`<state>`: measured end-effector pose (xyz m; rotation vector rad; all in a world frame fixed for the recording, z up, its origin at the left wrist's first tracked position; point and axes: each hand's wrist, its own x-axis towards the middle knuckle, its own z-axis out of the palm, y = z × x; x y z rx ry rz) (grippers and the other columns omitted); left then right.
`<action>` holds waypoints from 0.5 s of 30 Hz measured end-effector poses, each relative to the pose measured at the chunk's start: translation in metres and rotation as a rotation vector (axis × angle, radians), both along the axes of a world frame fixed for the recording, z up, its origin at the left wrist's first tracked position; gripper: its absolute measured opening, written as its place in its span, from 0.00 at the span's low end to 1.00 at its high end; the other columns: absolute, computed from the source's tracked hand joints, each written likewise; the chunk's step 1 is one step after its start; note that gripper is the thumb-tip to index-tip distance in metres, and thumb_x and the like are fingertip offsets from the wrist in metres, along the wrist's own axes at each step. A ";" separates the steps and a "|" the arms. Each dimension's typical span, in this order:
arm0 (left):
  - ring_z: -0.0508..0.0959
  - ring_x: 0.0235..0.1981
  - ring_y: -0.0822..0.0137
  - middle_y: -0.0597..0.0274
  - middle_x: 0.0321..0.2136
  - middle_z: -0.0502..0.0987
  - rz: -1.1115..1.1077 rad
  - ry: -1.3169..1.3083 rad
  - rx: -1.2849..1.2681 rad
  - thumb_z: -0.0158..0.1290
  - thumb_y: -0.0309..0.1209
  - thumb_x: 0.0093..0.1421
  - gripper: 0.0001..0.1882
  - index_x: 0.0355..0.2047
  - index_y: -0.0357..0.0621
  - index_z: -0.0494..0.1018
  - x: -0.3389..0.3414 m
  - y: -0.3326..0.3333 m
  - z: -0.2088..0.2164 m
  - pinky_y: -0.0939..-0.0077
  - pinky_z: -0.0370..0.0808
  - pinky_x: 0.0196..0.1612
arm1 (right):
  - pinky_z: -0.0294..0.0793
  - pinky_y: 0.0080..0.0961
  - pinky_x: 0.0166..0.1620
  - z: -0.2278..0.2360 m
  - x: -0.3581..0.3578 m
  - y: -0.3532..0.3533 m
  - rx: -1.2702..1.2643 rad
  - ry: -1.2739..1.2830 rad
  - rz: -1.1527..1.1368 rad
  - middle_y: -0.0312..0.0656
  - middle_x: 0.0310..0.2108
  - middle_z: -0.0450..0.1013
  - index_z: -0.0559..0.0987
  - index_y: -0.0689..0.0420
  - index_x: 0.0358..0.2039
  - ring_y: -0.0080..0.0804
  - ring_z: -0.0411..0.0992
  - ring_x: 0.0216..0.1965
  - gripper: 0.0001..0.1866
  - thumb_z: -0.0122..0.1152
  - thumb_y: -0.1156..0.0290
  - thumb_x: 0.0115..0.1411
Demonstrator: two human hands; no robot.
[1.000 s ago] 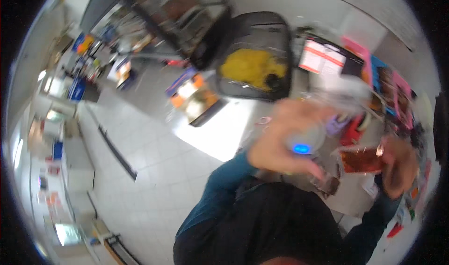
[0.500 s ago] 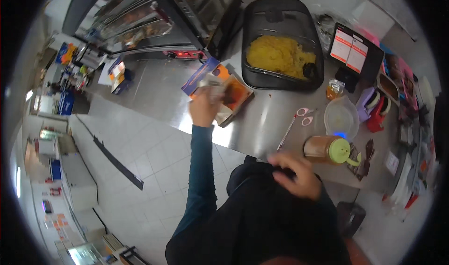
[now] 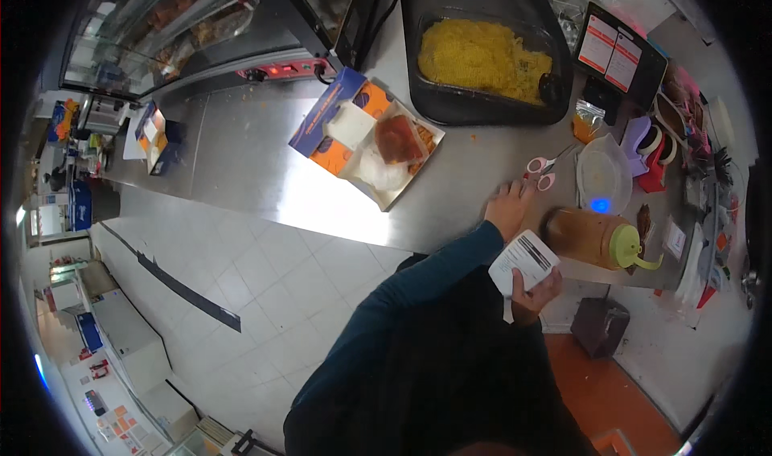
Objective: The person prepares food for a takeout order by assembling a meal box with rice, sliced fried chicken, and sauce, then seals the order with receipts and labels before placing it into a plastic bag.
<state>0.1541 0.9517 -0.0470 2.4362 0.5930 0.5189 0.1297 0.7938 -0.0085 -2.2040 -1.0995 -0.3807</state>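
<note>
At the near edge of the steel tabletop (image 3: 241, 150): my two hands are close to each other, one above the metal and one just off it.
Right hand (image 3: 537, 297): clamped on a white printed card (image 3: 521, 261), thumb across its face, in front of my dark clothing.
Left hand (image 3: 507, 208): lowered to the tabletop, fingers pointing away from me; I cannot tell whether they are apart or closed on anything.
Scissors (image 3: 540, 166): pink-handled, just beyond my left fingertips; whether they touch is unclear.
Bottle (image 3: 579, 237): amber-brown, to the right of my left hand, its yellow-green lid (image 3: 626, 247) on the right.
Plastic tub (image 3: 603, 170): round and translucent, behind the bottle, a blue spot of light on its near rim.
Tape dispensers: a purple one (image 3: 635, 146) and a red one (image 3: 653, 178), side by side, right of the tub.
Meal box (image 3: 326, 160): orange and purple, open, left of my hands, with a red-filled packet (image 3: 400, 138) inside.
Black tray (image 3: 438, 106): behind the box and to its right, bearing a mound of yellow food (image 3: 478, 58).
Tablet (image 3: 615, 50): propped up right of the tray, its screen lit in white and orange.
Display cabinet (image 3: 217, 66): glass-fronted, far left, with a red control panel (image 3: 283, 71).
</note>
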 end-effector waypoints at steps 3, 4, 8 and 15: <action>0.71 0.36 0.51 0.51 0.36 0.66 -0.023 0.279 -0.158 0.48 0.22 0.45 0.26 0.47 0.46 0.57 -0.028 0.006 -0.001 0.67 0.70 0.39 | 0.60 0.28 0.49 -0.003 -0.008 0.004 0.352 0.143 0.089 0.47 0.42 0.64 0.63 0.62 0.45 0.36 0.63 0.44 0.25 0.57 0.83 0.45; 0.71 0.37 0.51 0.51 0.37 0.66 0.002 0.294 -0.287 0.46 0.19 0.45 0.25 0.46 0.46 0.59 -0.050 0.022 0.004 0.68 0.70 0.39 | 0.61 0.28 0.48 -0.001 -0.008 0.015 0.414 0.386 -0.001 0.46 0.43 0.65 0.66 0.62 0.42 0.35 0.64 0.44 0.21 0.58 0.82 0.45; 0.70 0.31 0.68 0.65 0.30 0.67 -0.053 -0.072 -1.105 0.42 0.15 0.44 0.21 0.40 0.44 0.63 -0.157 0.091 0.019 0.77 0.67 0.33 | 0.62 0.27 0.47 -0.027 0.004 0.081 0.285 0.676 0.023 0.46 0.43 0.64 0.69 0.61 0.41 0.34 0.65 0.42 0.18 0.58 0.78 0.47; 0.70 0.30 0.69 0.64 0.29 0.66 -0.121 -0.506 -1.570 0.49 0.28 0.54 0.10 0.36 0.41 0.63 -0.190 0.073 0.029 0.78 0.67 0.33 | 0.51 0.44 0.53 -0.040 0.010 0.115 -0.244 0.203 0.154 0.51 0.54 0.52 0.69 0.45 0.46 0.54 0.48 0.54 0.26 0.61 0.61 0.44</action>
